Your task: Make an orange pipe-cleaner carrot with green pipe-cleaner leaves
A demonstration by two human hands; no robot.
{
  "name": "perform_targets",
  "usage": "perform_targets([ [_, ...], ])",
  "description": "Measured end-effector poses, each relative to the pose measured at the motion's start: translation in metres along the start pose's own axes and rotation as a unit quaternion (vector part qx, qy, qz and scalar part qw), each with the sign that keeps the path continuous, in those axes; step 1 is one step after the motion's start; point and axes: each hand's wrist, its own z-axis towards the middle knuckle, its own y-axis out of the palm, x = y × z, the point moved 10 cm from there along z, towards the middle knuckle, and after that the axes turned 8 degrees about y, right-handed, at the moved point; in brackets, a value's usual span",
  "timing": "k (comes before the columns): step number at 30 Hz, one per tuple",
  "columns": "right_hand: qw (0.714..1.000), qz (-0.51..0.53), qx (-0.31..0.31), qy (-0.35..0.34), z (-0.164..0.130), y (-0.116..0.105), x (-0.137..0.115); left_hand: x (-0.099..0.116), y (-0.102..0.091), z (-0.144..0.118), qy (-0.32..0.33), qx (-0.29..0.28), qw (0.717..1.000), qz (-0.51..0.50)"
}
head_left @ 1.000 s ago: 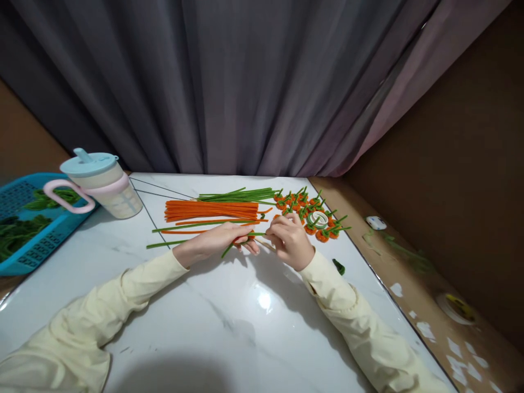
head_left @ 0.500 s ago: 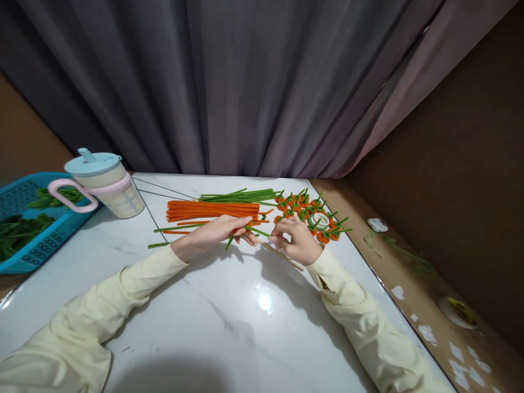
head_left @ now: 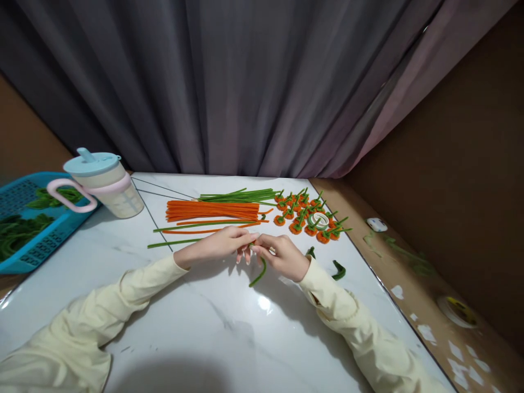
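My left hand (head_left: 231, 241) and my right hand (head_left: 284, 255) meet above the middle of the white table, fingertips pinched close together. Between them is a green pipe cleaner (head_left: 259, 276), whose loose end curves down below the fingers. A bit of orange seems to show at the fingertips; the rest of the piece is hidden by the hands. Just behind lie an orange pipe cleaner bundle (head_left: 213, 210), a green pipe cleaner bundle (head_left: 241, 195) and a few loose strands. Small orange pumpkin-like pieces (head_left: 295, 226) with green stems cluster beyond my right hand.
A roll of tape (head_left: 319, 220) rests among the orange pieces. Dark green curled bits (head_left: 338, 271) lie right of my right hand. On the left stand a lidded cup (head_left: 117, 191) and a blue basket (head_left: 45, 251) with greens. Paper scraps (head_left: 426, 334) lie beyond the table's right edge.
My right hand has moved left and slightly down, up against my left. The green end now hangs curved below the fingers. The thin tan stick is no longer visible; dark green bits are uncovered.
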Motion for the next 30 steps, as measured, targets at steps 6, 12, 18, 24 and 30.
perform_targets([
  [6,0.995,0.087,0.022,0.049,-0.002,-0.006,0.008,0.019,-0.008,-0.007,0.037,0.033,0.996,0.078],
  [12,0.990,0.125,0.028,0.059,-0.002,-0.012,0.015,0.020,-0.019,-0.007,0.024,0.074,0.993,0.084],
  [18,0.978,0.193,0.039,0.066,0.002,0.005,0.037,0.003,-0.024,-0.007,0.004,0.101,0.995,-0.023],
  [24,0.943,0.317,-0.004,0.099,-0.007,0.044,0.056,-0.026,-0.011,-0.014,-0.055,0.032,0.995,-0.078],
  [30,0.983,0.181,0.021,-0.012,-0.018,0.021,0.033,0.004,-0.015,-0.021,0.036,0.067,0.997,0.004],
])
